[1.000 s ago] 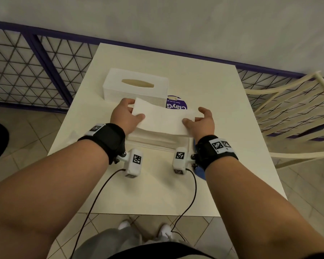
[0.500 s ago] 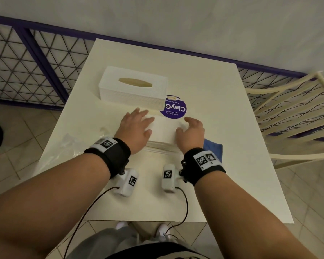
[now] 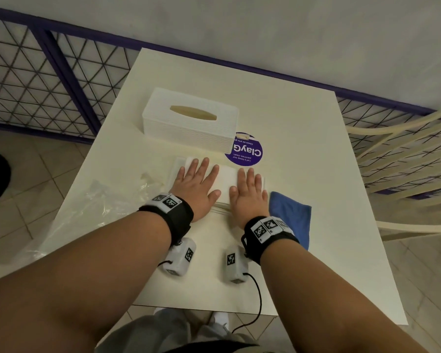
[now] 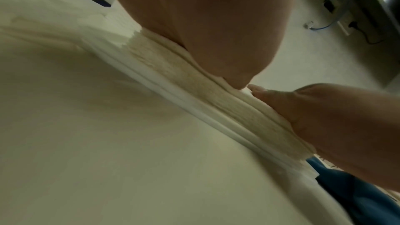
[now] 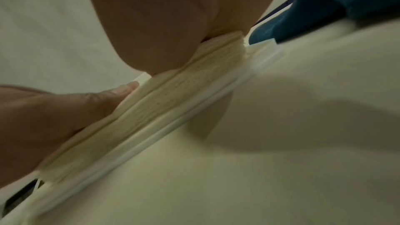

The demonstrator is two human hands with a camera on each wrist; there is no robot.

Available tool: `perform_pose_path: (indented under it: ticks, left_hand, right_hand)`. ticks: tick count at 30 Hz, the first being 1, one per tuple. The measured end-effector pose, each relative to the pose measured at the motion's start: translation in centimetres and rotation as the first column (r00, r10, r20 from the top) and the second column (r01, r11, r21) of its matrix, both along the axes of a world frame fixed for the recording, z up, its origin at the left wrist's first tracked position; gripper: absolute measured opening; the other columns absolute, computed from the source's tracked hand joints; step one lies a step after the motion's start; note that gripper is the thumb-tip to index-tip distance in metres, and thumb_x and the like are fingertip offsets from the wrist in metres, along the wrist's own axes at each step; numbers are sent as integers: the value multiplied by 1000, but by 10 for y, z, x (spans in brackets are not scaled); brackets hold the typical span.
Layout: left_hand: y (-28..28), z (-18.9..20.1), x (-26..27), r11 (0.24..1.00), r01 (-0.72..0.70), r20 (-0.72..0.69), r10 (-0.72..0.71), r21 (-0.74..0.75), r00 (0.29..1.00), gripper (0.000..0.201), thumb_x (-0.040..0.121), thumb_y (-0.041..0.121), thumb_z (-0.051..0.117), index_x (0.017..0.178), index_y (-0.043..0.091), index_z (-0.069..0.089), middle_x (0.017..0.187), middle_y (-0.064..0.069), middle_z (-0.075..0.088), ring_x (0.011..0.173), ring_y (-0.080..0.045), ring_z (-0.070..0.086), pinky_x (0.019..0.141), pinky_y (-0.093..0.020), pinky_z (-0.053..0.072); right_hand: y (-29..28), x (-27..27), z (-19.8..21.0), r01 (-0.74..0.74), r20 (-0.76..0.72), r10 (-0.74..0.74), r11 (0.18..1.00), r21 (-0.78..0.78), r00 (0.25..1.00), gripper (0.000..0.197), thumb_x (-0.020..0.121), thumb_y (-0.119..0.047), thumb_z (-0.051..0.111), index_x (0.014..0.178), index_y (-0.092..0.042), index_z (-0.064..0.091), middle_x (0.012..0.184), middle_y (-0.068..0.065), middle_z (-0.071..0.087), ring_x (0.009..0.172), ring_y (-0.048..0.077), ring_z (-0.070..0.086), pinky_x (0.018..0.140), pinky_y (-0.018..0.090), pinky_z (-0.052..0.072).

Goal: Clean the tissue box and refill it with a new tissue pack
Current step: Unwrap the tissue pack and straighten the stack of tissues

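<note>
The refill looks about halfway: the tissue stack [image 3: 227, 178] is out of its clear plastic wrapper [image 3: 99, 200], which lies crumpled at the left, and sits on a flat white base plate [image 4: 216, 119] on the surface [image 3: 303, 123]. Left hand [image 3: 196, 186] and right hand [image 3: 248, 192] press it flat, fingers [image 3: 205, 165] straight and spread, holding nothing. The white woven-look tissue box [image 3: 189, 123] stands just behind, still to go over the stack. A blue cloth [image 3: 290, 220] lies beside the right hand, so the cleaning is likely done
</note>
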State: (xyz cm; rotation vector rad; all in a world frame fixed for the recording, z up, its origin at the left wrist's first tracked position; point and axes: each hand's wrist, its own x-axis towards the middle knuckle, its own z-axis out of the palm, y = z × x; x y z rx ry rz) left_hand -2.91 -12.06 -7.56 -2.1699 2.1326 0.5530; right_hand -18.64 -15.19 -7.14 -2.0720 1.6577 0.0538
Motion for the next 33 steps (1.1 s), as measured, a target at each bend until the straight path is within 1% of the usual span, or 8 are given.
perform_pose_path:
  ticks: [8,19,22,24,26,29,31,33]
  left_hand:
    - [-11,1,-8,995,-92,-59,94,37,994,65,97,53,17,150,30,-12,158,0,-24,145,-22,-21,116,-45,-12]
    - [-12,5,-6,993,-92,-90,99,77,991,65,97,53,17,150,29,-12,158,0,-24,145,-21,-21,117,-46,-11]
    - [-16,19,2,991,-76,-182,95,111,979,65,99,52,18,152,27,-9,159,0,-19,146,-20,-17,117,-46,-7]
    - [-21,32,14,991,-122,-309,135,60,941,63,100,49,23,153,24,-1,161,0,-10,148,-18,-10,118,-44,-5]
    - [-29,43,33,967,-250,-410,208,-53,888,62,100,44,31,153,20,9,162,-1,-2,148,-18,-2,119,-41,-1]
    - [-49,58,75,868,-489,-492,390,-86,779,72,97,39,44,153,12,6,161,-5,-2,148,-19,4,119,-35,10]
    - [-63,64,102,798,-603,-504,517,-9,692,82,95,40,50,153,11,0,161,-6,-7,148,-20,6,116,-32,15]
    - [-72,66,125,742,-663,-542,600,102,589,87,93,37,55,153,12,-4,161,-8,-7,147,-23,10,114,-31,19]
  right_hand:
    - [-25,-3,0,-62,-44,64,997,38,997,56,101,-40,14,152,-28,-6,162,-1,-12,149,19,-12,121,46,-1]
    - [-28,-1,11,-73,-67,78,994,83,995,56,101,-41,15,152,-29,-2,163,-3,-8,150,18,-8,120,51,2]
    - [-43,7,36,-89,-177,111,988,127,978,56,97,-42,27,149,-24,21,160,0,15,148,21,11,114,61,7]
    - [-60,15,62,-74,-211,90,994,79,973,45,91,-42,39,131,-24,47,143,0,46,135,22,37,112,61,14]
    - [-79,26,83,-2,-106,3,1000,11,994,40,92,-37,44,128,-23,53,132,2,57,125,25,50,113,51,24]
    - [-108,46,93,138,168,-144,989,48,975,50,95,-29,46,142,-12,40,140,10,53,127,28,50,102,29,36]
    - [-125,59,87,248,292,-293,952,181,910,57,96,-33,47,145,-8,34,146,12,46,131,28,46,98,27,36]
    - [-134,67,79,313,335,-412,897,311,847,55,95,-38,47,138,-5,44,140,15,50,122,31,52,98,32,42]
